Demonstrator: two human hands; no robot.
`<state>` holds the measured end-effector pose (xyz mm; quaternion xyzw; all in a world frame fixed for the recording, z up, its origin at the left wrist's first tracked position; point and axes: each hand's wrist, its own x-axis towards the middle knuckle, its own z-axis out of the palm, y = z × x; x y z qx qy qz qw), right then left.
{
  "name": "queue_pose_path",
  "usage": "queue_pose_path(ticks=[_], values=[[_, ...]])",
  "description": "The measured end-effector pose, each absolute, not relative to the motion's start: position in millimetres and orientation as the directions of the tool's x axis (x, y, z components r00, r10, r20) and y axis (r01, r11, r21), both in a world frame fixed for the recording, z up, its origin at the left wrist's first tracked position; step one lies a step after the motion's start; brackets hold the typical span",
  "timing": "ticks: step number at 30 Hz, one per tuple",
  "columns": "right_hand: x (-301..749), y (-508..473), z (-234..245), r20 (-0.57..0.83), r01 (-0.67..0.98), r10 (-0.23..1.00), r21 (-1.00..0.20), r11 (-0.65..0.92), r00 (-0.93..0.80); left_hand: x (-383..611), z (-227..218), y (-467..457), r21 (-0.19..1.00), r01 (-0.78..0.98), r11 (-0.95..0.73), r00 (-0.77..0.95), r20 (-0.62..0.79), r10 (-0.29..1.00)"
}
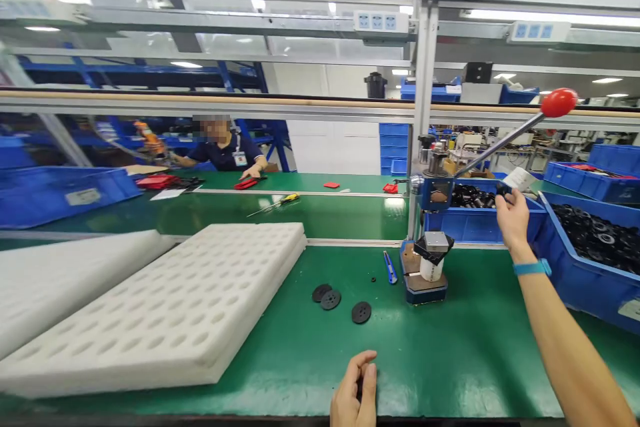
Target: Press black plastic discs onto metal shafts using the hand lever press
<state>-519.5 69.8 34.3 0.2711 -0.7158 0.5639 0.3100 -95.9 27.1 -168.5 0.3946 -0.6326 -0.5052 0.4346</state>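
Observation:
My right hand (pixel 513 219) is raised above the blue bins at the right, its fingers closed on a small black part (pixel 503 191). At the front edge of the bench, my left hand (pixel 355 390) has its fingers curled toward the thumb. A dark patch shows between them, too small to name. Beyond that hand lie black discs with holes: a single disc (pixel 361 312) and an overlapping pair (pixel 330 299). A hand-lever press (pixel 435 193) with a red knob stands between my hands. A metal block (pixel 437 241) and a black piece sit on a white cylinder at its base.
White foam trays (pixel 235 293) with round hollows cover the left. A blue cutter (pixel 390 268) and a tiny black ring (pixel 373 279) lie by the press. Blue bins (pixel 590 280) of black parts stand right. Across the bench, a person handles red pieces near a screwdriver (pixel 287 199).

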Motion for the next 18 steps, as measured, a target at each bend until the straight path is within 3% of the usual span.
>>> queue_pose_path(ticks=[5,8,10,14,18], values=[[-457,64,-83,0.745,-0.757,-0.140,-0.632,0.165,-0.653,-89,-160,27,0.981,-0.072,0.178,-0.424,0.131,-0.896],[-439,60,-117,0.778,-0.828,-0.290,-0.543,0.136,-0.558,-83,-156,13,0.999,-0.027,0.040,-0.479,0.022,-0.878],[-434,55,-122,0.821,-0.881,-0.323,-0.456,0.128,-0.471,-78,-154,-4,0.999,-0.029,0.014,-0.452,-0.001,-0.892],[-426,54,-112,0.887,-0.911,-0.215,-0.382,0.156,-0.408,-64,-150,-54,0.924,-0.265,0.277,-0.326,0.184,-0.927],[-415,66,-104,0.898,-0.916,-0.190,-0.377,0.135,-0.397,-44,-144,-100,0.632,-0.600,0.491,-0.287,0.402,-0.869]])
